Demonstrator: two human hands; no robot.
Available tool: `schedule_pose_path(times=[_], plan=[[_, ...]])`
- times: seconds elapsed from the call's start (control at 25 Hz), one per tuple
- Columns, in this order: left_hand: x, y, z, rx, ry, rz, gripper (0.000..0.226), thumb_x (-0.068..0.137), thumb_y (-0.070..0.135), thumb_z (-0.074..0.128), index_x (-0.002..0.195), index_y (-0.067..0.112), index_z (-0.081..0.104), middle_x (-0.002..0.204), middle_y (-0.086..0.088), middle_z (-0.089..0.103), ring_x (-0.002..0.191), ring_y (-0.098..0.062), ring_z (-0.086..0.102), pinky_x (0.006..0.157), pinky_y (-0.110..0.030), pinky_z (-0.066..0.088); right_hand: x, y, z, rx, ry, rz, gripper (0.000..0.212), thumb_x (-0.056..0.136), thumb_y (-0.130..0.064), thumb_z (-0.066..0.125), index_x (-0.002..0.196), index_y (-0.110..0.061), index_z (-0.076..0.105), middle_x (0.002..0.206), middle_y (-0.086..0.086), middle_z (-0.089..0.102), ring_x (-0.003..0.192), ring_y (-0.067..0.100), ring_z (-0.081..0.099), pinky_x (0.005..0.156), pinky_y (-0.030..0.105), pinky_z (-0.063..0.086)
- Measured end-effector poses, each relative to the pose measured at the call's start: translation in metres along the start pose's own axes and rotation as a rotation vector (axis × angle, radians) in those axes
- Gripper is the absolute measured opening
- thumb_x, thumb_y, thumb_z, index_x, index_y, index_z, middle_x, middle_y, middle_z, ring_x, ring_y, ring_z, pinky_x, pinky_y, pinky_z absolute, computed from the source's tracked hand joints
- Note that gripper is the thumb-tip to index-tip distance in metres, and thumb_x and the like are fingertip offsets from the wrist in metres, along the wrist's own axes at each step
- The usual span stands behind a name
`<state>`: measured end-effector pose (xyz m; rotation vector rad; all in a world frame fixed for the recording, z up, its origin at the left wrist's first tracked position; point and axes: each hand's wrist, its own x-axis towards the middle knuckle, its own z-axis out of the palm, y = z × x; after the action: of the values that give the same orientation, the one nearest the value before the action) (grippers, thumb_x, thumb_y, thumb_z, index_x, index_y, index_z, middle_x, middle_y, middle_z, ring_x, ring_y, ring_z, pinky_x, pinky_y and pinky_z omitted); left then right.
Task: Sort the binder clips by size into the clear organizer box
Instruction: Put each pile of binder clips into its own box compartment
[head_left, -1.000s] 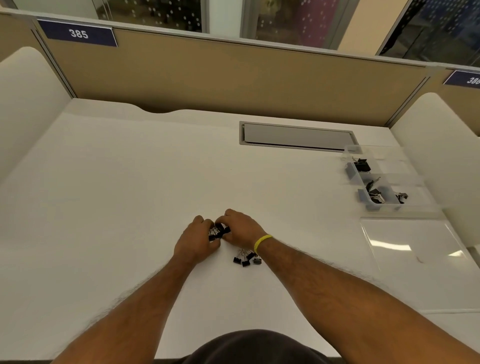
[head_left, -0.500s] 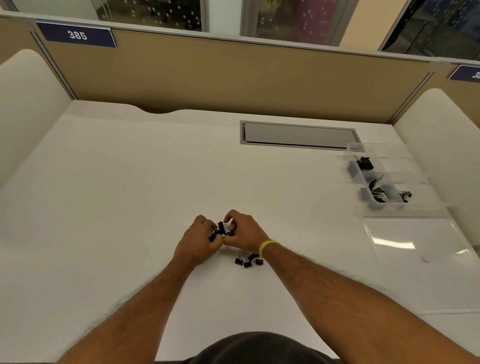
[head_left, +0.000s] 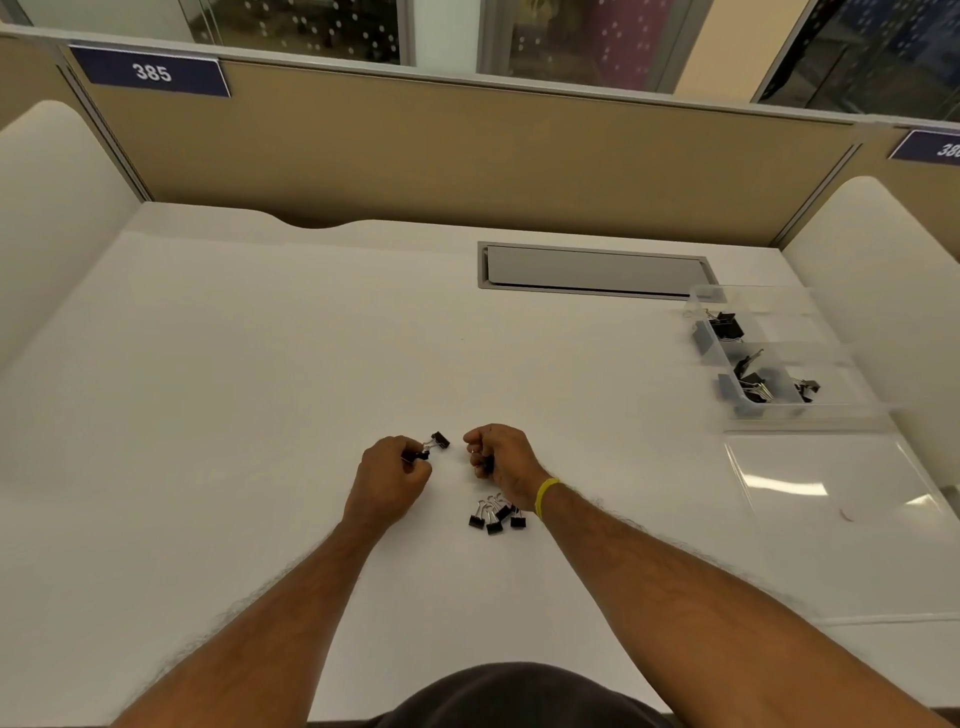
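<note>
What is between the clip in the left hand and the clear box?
Nothing visible. Only bare desk lies between the binder clip in the left hand and the open organizer box far right. Its lid lies beside it.

Even overhead light, lid (head_left: 831, 499) glare, wide-angle bowed edges

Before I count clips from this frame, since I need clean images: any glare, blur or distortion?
Head view: white glare streaks cross the clear lid; the organizer box looks smeared, its far walls faint; the wide-angle lens bows the partition; the loose clips near the right wrist are fairly sharp.
</note>
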<state>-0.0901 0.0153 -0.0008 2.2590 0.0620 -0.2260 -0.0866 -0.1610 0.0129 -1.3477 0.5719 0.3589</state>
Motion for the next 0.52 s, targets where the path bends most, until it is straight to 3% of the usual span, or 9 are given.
schedule_pose_path(times=[0.04,0.12,0.2,0.32,0.4,0.52], plan=[[0.0,-0.001,0.0,-0.011,0.0,-0.016,0.014,0.08,0.015,0.062,0.092,0.017,0.07,0.084,0.004,0.069,0.068,-0.012,0.064,0.066,-0.031,0.055,0.001,0.0,0.001,-0.041,0.01,-0.014,0.011,0.079,-0.004,0.052,0.083,-0.002,0.062,0.071,0.007,0.053,0.059,0.016,0.045,0.051,0.026,0.038],[0.001,-0.003,0.0,-0.019,0.007,-0.028,0.014,0.081,0.016,0.065,0.093,0.017,0.07,0.085,0.005,0.069,0.07,-0.011,0.065,0.07,-0.032,0.056,0.006,0.001,0.001,-0.352,0.039,-0.107,0.008,0.083,-0.013,0.061,0.09,-0.009,0.064,0.075,0.001,0.057,0.064,0.013,0.049,0.058,0.025,0.041],[0.001,-0.004,0.0,-0.018,0.018,-0.029,0.015,0.082,0.018,0.067,0.096,0.016,0.069,0.087,0.004,0.067,0.071,-0.01,0.063,0.07,-0.028,0.054,0.011,0.002,0.004,-0.726,0.029,-0.258,0.021,0.083,-0.017,0.066,0.104,-0.015,0.064,0.081,-0.001,0.057,0.074,0.012,0.052,0.069,0.027,0.044],[0.0,-0.005,0.0,-0.04,0.036,-0.04,0.016,0.083,0.015,0.065,0.098,0.014,0.069,0.092,0.0,0.067,0.073,-0.01,0.063,0.07,-0.026,0.051,0.016,-0.001,0.015,-1.109,-0.123,-0.392,0.046,0.087,-0.018,0.059,0.131,-0.024,0.051,0.11,0.005,0.054,0.098,0.019,0.054,0.089,0.035,0.047],[0.0,-0.006,0.0,-0.049,0.035,-0.048,0.017,0.083,0.016,0.065,0.099,0.012,0.069,0.092,0.0,0.067,0.074,-0.008,0.062,0.068,-0.02,0.047,0.019,-0.003,0.02,-1.24,-0.169,-0.39,0.049,0.09,-0.016,0.052,0.136,-0.028,0.046,0.122,0.007,0.048,0.107,0.024,0.054,0.094,0.038,0.046],[0.0,-0.005,-0.001,-0.064,0.021,-0.043,0.014,0.082,0.021,0.07,0.094,0.014,0.069,0.083,0.003,0.068,0.068,-0.006,0.061,0.063,-0.016,0.043,0.023,-0.004,0.023,-1.273,-0.147,-0.41,0.036,0.088,-0.014,0.051,0.123,-0.023,0.055,0.116,0.008,0.055,0.104,0.027,0.056,0.086,0.035,0.045]])
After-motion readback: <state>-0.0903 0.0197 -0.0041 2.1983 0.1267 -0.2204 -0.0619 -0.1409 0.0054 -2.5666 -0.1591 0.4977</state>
